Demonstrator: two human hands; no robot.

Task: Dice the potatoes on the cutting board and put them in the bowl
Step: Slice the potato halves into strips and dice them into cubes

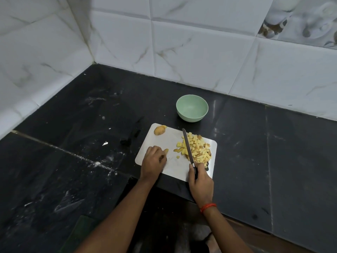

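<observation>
Knife [187, 147] long axis runs near-to-far, tip pointing far and slightly left, blade against the left side of the diced pile [198, 148] on the right half of the cutting board [173, 139]. Right hand [200, 181] wrapped round the handle, red thread [207, 207] on that wrist. Left hand [154, 159] fingers curled onto a small potato piece [166, 151] near the board's left edge. Potato half [159, 130] at the far-left corner. Green bowl [191, 116] just past the far edge, on the black counter [255, 143]

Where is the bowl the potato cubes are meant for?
In the head view, the pale green bowl stands on the dark counter, right of centre, beyond the far edge of the cutting board, near the tiled wall.
</observation>
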